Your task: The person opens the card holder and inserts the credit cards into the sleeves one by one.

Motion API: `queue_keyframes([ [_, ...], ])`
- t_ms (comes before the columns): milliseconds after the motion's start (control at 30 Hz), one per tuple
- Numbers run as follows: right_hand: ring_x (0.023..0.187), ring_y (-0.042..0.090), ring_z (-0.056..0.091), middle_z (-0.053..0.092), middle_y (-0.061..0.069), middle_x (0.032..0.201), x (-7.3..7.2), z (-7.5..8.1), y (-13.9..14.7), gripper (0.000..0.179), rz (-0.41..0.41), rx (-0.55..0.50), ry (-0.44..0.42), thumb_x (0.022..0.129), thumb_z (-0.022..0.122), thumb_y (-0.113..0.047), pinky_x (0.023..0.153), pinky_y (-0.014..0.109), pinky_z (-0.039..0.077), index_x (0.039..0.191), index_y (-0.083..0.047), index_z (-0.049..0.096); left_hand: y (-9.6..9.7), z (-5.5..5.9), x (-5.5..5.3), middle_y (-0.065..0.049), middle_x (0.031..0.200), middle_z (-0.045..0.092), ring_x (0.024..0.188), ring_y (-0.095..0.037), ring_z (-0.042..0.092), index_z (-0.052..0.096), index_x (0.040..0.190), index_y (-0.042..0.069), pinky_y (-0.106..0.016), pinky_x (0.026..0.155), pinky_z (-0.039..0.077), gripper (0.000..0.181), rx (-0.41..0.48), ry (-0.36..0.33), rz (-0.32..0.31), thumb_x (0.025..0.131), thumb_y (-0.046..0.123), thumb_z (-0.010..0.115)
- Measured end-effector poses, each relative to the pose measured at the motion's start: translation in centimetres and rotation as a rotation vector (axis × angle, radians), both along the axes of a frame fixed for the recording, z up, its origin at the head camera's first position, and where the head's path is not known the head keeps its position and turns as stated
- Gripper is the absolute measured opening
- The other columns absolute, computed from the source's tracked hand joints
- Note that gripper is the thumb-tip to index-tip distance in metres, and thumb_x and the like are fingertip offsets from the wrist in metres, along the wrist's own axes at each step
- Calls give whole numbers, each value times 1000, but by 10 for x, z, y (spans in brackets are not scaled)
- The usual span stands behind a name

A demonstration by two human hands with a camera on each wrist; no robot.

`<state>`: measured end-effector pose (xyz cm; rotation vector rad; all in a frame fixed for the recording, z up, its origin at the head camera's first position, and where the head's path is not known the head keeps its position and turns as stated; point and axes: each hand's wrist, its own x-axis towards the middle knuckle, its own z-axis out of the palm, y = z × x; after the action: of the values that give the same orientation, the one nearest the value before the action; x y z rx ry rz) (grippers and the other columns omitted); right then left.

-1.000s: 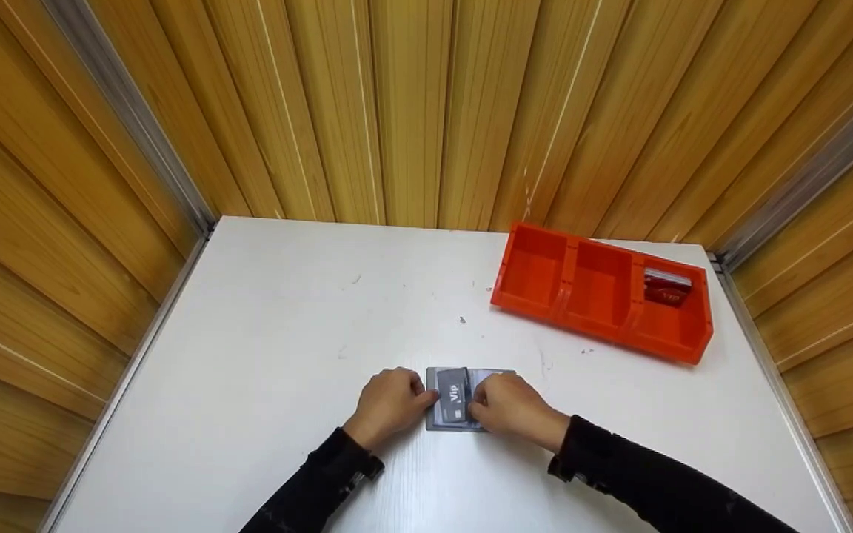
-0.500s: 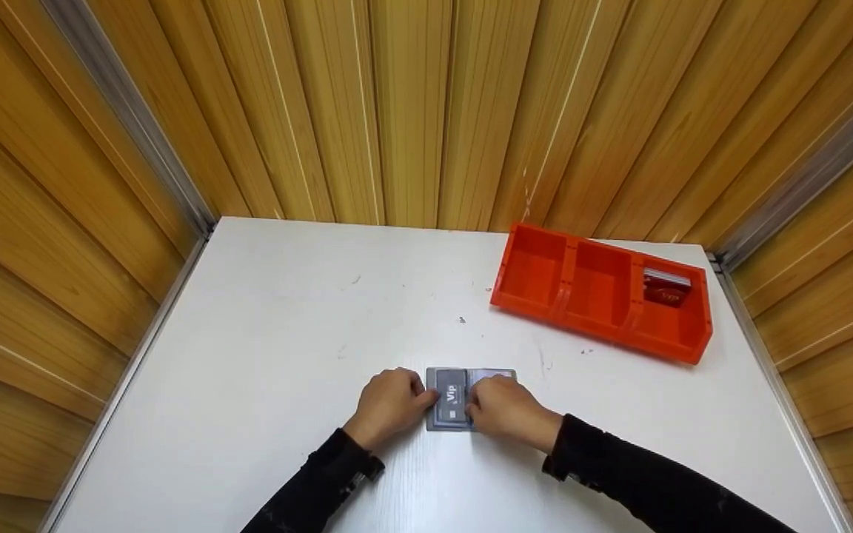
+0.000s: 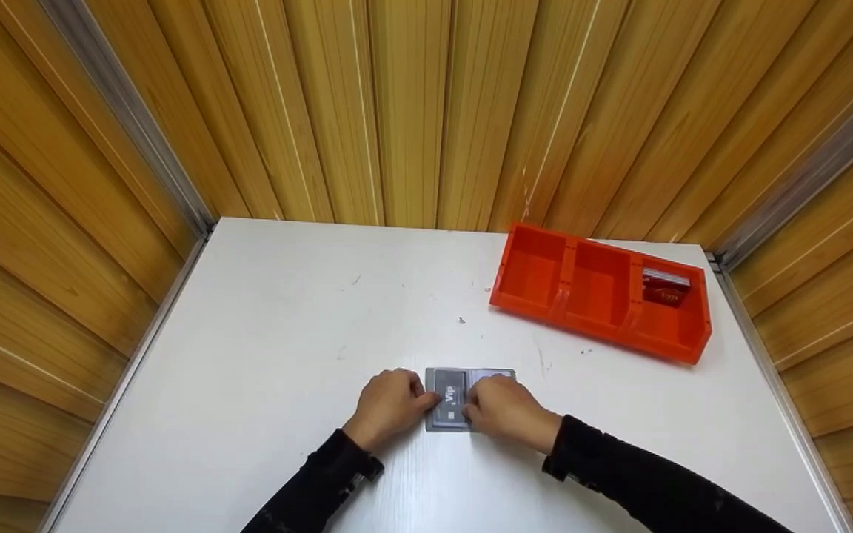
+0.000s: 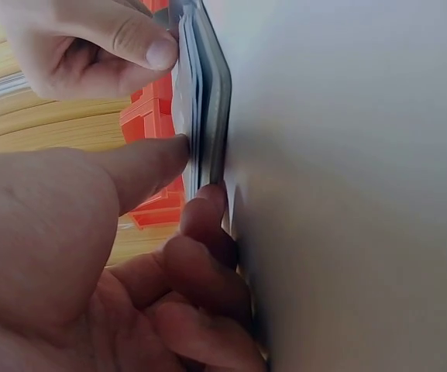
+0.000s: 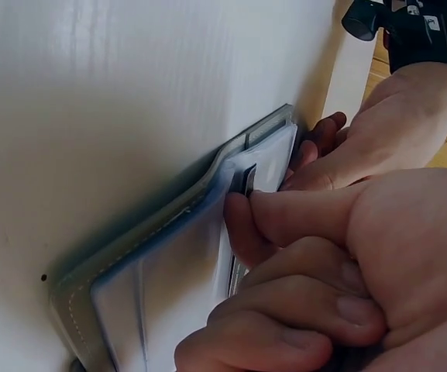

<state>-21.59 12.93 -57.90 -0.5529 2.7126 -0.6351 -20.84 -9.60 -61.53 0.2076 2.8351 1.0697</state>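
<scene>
A grey card holder [image 3: 430, 420] with clear plastic sleeves lies spread on the white table. On its left half sits a grey card [image 3: 450, 379] marked "Vip", looking dulled as if under plastic. My left hand [image 3: 393, 403] grips the holder's left edge; the left wrist view has the thumb on the sleeves and fingers at the grey cover [image 4: 220, 108]. Beside the fold, my right hand [image 3: 508, 407] pinches the card's right edge. In the right wrist view, its thumb and forefinger meet at the dark card edge [image 5: 249, 180] at the sleeve opening.
A red tray [image 3: 597, 334] with three compartments stands at the back right of the table [image 3: 278, 318]. Dark red VIP cards [image 3: 665, 290] lean in its right compartment. Wood-patterned walls [image 3: 412, 111] enclose the table at the back and sides.
The card, tilted with its right edge raised a second ago, has flattened and slid left into the sleeve. My right hand has shifted slightly left with it; my left hand has stayed put.
</scene>
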Motion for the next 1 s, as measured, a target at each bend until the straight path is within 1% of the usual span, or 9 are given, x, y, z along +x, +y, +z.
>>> queue_keyframes([
  [167,80,20,60,75,2,82,-6,13,10,15,-61,4,26,96,79,-17,78,41,52,84,-10,83,0,1,1,9,68,61,64,-10,52,69,69,19,-28,60,40,36,0,-3,-2,94,39,85],
  [267,85,22,61,74,3,84,-11,24,19,15,-104,9,36,97,78,-18,83,43,52,84,-12,83,0,2,1,9,67,61,65,-10,52,69,69,19,-28,60,40,35,3,-9,0,94,39,85],
  [367,87,23,60,74,3,84,-16,32,28,18,-136,11,40,97,77,-20,84,42,51,81,-14,82,-1,2,1,10,66,59,65,-10,51,68,69,20,-27,60,39,36,3,-22,2,94,39,85],
  [467,87,23,58,72,3,83,-20,35,37,20,-159,19,37,97,77,-22,82,40,49,79,-15,81,-1,1,2,11,65,57,65,-10,51,67,69,20,-27,61,38,36,4,-22,1,94,39,84],
  [600,82,22,55,65,1,73,-23,35,48,21,-173,28,34,95,76,-22,74,36,44,76,-16,79,0,0,0,10,66,57,66,-10,51,68,69,20,-28,61,39,36,-5,-19,-3,94,40,84],
  [700,78,21,54,61,0,68,-25,34,56,22,-182,35,22,95,75,-24,70,35,41,74,-16,77,0,0,-1,10,66,58,66,-11,52,68,70,20,-28,61,40,35,-8,-18,-5,94,40,84],
  [833,72,20,54,57,-1,63,-26,32,64,30,-205,32,-20,96,78,-33,67,33,40,71,-17,76,0,0,-1,10,65,57,65,-11,51,68,70,20,-28,61,39,35,-5,-19,-5,95,40,83],
  [1000,62,18,51,48,-4,56,-23,24,67,44,-206,51,-76,95,81,-44,59,31,35,62,-16,70,0,2,0,10,65,58,65,-10,52,69,69,20,-28,61,40,36,-2,-36,9,95,41,83],
])
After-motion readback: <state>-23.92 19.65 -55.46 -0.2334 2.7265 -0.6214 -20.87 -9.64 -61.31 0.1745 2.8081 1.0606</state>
